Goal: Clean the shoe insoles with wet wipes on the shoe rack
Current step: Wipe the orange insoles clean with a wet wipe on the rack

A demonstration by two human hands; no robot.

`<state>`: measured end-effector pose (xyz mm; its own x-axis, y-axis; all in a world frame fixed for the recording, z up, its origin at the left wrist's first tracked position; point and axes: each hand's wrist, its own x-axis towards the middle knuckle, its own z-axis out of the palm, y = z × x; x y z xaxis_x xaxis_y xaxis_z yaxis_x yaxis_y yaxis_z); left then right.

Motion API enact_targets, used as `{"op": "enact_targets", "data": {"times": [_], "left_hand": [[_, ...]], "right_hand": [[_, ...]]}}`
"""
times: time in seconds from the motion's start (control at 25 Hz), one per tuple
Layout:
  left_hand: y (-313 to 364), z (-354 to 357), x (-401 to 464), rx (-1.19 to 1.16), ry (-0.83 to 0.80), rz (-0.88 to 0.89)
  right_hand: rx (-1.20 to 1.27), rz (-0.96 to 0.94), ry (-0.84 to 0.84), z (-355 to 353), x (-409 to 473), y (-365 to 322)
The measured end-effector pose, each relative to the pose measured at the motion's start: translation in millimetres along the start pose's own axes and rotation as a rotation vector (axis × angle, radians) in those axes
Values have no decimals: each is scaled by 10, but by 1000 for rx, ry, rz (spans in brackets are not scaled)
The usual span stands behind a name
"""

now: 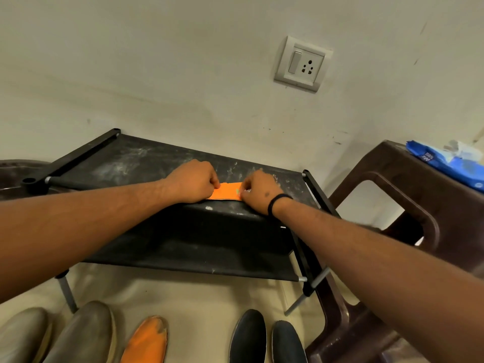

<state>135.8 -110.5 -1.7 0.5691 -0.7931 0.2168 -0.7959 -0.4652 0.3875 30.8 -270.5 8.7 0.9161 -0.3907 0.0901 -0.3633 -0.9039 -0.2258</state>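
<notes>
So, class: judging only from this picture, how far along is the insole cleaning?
Done: nothing looks finished. In hand: both the left hand and right hand hold an orange insole on the dusty shoe rack; whether a wipe is in the right hand is unclear. Left: another orange insole on the floor looks soiled at its tip. The wipes pack sits on the stool.
</notes>
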Motion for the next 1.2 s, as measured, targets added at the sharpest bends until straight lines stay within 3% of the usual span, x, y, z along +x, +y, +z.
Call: {"op": "enact_targets", "data": {"times": [0.12,0.24,0.4,0.6,0.8,1.0,1.2], "left_hand": [[20,-22,-38,-23,4,11],[35,-4,-26,-4,-14,4],[34,-20,-25,5,-13,-5],[69,-26,-29,10,-17,-10],[55,-41,-43,11,-25,-7],[81,-32,-55,1,-18,-10],[90,-28,-64,-2,-19,-6]], "right_hand": [[13,4,-38,-3,52,47],[-102,129,50,-38,151,163],[-42,-27,-6,83,129,-61],[-149,104,62,32,252,39],[-35,-37,-19,47,266,-97],[-254,139,25,-176,285,271],[-130,166,-84,-337,292,504]]}}
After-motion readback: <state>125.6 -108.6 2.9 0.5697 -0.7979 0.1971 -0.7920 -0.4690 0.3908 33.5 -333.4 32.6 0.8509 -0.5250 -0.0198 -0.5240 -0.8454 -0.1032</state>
